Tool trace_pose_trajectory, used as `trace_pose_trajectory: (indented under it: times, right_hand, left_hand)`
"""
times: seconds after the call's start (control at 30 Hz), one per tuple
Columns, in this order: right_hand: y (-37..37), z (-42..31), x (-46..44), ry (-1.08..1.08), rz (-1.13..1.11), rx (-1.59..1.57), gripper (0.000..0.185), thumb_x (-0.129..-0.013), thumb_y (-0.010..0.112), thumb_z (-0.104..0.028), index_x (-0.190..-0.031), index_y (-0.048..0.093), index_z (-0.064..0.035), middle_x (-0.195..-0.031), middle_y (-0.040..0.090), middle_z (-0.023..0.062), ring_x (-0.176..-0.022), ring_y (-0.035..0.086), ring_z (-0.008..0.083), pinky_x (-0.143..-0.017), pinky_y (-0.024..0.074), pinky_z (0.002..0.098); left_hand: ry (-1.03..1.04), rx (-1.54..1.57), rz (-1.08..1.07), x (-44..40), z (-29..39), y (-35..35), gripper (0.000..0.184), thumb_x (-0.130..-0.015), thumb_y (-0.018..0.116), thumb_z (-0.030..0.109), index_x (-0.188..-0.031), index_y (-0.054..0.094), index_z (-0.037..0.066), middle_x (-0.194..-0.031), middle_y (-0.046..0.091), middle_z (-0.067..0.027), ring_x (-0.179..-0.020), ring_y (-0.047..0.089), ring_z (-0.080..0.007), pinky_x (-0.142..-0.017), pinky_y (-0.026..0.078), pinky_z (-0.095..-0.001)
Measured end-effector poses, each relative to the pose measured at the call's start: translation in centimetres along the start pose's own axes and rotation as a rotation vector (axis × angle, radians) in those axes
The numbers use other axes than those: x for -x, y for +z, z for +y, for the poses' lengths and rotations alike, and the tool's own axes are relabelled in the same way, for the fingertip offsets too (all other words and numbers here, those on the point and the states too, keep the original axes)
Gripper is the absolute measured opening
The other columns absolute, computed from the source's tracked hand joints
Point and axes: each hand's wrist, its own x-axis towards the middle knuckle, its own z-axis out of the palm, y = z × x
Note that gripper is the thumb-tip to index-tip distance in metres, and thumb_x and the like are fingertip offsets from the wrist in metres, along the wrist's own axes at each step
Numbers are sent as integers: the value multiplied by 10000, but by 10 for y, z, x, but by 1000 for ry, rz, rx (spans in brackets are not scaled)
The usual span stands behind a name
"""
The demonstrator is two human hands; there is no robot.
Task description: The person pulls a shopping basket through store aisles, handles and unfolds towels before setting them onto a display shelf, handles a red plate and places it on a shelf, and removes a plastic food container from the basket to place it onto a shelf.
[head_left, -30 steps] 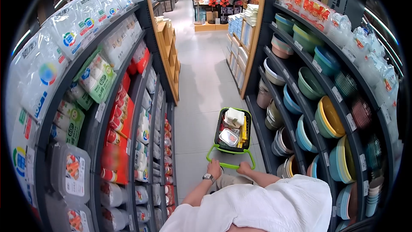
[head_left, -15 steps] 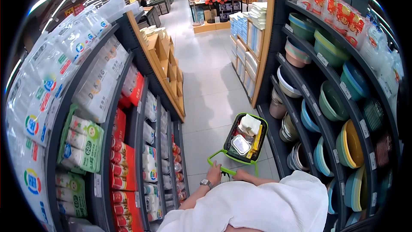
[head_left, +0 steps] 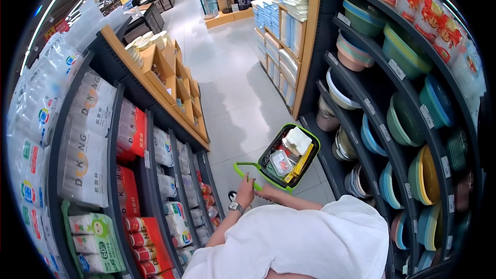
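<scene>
A black shopping basket with a green rim stands on the floor ahead of me, slightly turned. Its green pull handle is tilted back towards my body. My left hand, with a watch on the wrist, is closed around the handle's left part. Close beside it, my right hand is also closed on the handle, its fingers partly hidden. Inside the basket lie a white packet, a clear-lidded container and a long yellow package, with other goods partly covered beneath them.
Shelves with wrapped paper cups line the left side. Stacked plastic basins fill the right shelves, close to the basket. Wooden display racks flank the tiled aisle, and a fan display stands beyond.
My view has turned slightly right, so the aisle sits further left. The basket and both hands have shifted a little left and up in view, still together on the handle.
</scene>
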Motion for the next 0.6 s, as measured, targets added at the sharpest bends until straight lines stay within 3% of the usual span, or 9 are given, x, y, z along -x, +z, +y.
trace_pose_trajectory:
  times: [0.1, 0.27, 0.33, 0.43, 0.5, 0.53, 0.6]
  right_hand:
    - [-15, -20, -23, 28, 8, -5, 326, -807, 738, -366, -799, 690, -44, -606, 563, 49, -504, 510, 170, -467, 390, 344]
    - [-51, -84, -56, 13, 3, -406, 272, -828, 751, -266, -802, 687, -3, -601, 568, 63, -485, 510, 167, -447, 398, 341]
    - [-67, -91, -96, 5, 96, -380, 271, -829, 747, -265, -808, 695, -1, -594, 573, 63, -467, 513, 166, -434, 402, 343]
    - [-93, -109, -113, 58, 343, -278, 267, -825, 737, -262, -822, 716, 4, -570, 584, 62, -423, 524, 164, -402, 412, 349]
    - [-119, -120, -119, 157, 444, -214, 295, -823, 717, -297, -806, 722, -3, -574, 607, 87, -435, 571, 199, -433, 487, 351]
    - [-129, -122, -131, 176, 445, -266, 297, -821, 715, -282, -790, 716, 13, -573, 605, 90, -437, 570, 202, -430, 478, 349]
    - [-147, -123, -160, 199, 416, -409, 315, -814, 719, -287, -791, 712, 27, -598, 617, 101, -446, 573, 197, -440, 477, 359]
  left_hand:
    - [26, 61, 22, -40, -19, -16, 512, -784, 597, -84, -1285, 560, 15, -1507, 395, -294, -1282, 498, -478, -1063, 463, -505]
    - [174, 108, 5, -118, -68, -37, 566, -786, 583, -92, -1342, 515, -9, -1560, 336, -297, -1281, 499, -488, -1052, 469, -503]
    - [221, 147, -16, -153, -89, -54, 589, -789, 579, -93, -1367, 496, -15, -1582, 306, -297, -1279, 503, -487, -1046, 473, -501]
    - [224, 230, -193, -197, -112, -94, 607, -837, 584, -33, -1424, 432, -1, -1604, 260, -277, -1220, 552, -470, -971, 519, -506]
    - [181, 216, -287, -220, -139, -108, 588, -860, 584, 0, -1427, 427, 11, -1591, 284, -266, -1194, 569, -471, -952, 527, -510]
    - [141, 183, -376, -232, -157, -115, 570, -883, 584, 34, -1429, 422, 23, -1578, 307, -255, -1169, 585, -472, -933, 536, -515]
    - [158, 177, -346, -254, -192, -122, 545, -886, 582, 40, -1408, 428, 20, -1553, 332, -265, -1098, 616, -470, -898, 547, -523]
